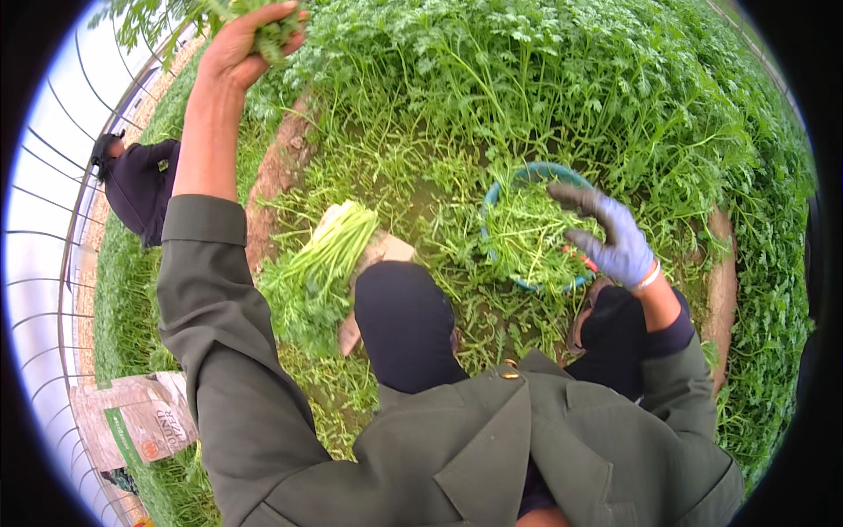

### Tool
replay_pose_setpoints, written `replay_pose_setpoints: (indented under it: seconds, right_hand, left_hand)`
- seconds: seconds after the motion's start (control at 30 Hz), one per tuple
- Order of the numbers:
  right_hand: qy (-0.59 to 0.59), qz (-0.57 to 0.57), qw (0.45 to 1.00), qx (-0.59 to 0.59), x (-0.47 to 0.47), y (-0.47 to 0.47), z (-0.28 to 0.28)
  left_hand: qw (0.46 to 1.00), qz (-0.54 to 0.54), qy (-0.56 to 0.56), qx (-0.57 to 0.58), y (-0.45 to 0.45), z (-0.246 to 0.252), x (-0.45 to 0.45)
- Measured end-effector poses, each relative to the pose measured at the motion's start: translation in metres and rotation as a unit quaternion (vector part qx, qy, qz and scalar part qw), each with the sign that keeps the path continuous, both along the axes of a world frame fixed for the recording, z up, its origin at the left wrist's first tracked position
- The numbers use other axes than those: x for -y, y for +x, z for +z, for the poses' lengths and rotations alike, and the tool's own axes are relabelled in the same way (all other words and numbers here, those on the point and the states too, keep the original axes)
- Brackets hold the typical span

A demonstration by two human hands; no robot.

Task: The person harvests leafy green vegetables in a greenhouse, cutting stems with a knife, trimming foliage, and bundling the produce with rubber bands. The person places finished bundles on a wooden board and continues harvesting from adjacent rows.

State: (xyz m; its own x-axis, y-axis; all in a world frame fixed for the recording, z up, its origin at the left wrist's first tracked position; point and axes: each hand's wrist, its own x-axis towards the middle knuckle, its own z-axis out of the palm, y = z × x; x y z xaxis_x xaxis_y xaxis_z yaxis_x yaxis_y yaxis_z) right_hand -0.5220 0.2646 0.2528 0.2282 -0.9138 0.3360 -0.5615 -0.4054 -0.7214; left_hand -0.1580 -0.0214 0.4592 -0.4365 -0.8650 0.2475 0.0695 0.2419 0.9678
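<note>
My bare left hand is raised at the upper left, its fingers closed around a bunch of leafy greens. That bunch is partly cut off by the picture's top edge. My right hand, in a blue-purple glove with dark fingers, hovers over a round blue basin with thumb and fingers spread. Loose cut greens fill the basin. Close under the glove shows a small red object, too hidden to identify. Left of my knee, a bundle of greens lies with pale stems together on a flat board.
Tall, dense leafy plants stand ahead and to the right. Cut stems and leaves litter the ground. A person in dark clothing is at the far left, near the greenhouse wall. A printed sack lies lower left.
</note>
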Motion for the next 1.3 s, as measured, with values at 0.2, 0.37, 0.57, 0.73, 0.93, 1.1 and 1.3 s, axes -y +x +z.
replay_pose_setpoints:
  seconds: [0.2,0.37,0.57,0.73,0.93,1.1,1.3]
  right_hand:
    - [0.109,0.179,0.91,0.357,0.059,0.005,0.028]
    - [0.251,0.161,0.711,0.637,0.069,-0.015,-0.023]
    - [0.271,0.158,0.684,0.659,0.043,-0.047,-0.056]
    - [0.253,0.003,0.793,0.553,0.04,-0.045,-0.052]
    - [0.092,-0.014,0.937,0.337,0.051,-0.048,-0.037]
    - [0.095,-0.305,0.904,-0.283,0.056,-0.083,-0.012]
    - [-0.209,-0.281,0.721,-0.598,0.041,-0.096,-0.005]
  left_hand:
    - [0.991,-0.132,0.023,-0.018,-0.117,-0.096,-0.123]
    - [0.943,-0.241,0.228,-0.021,-0.201,-0.168,-0.196]
    - [0.88,-0.371,0.296,0.012,-0.236,-0.218,-0.191]
    - [0.857,-0.383,0.341,0.047,-0.248,-0.244,-0.188]
    - [0.856,-0.344,0.345,0.175,-0.243,-0.253,-0.183]
    - [0.73,-0.28,-0.236,0.577,-0.211,-0.227,-0.212]
    - [0.839,-0.388,-0.154,0.349,-0.2,-0.147,-0.209]
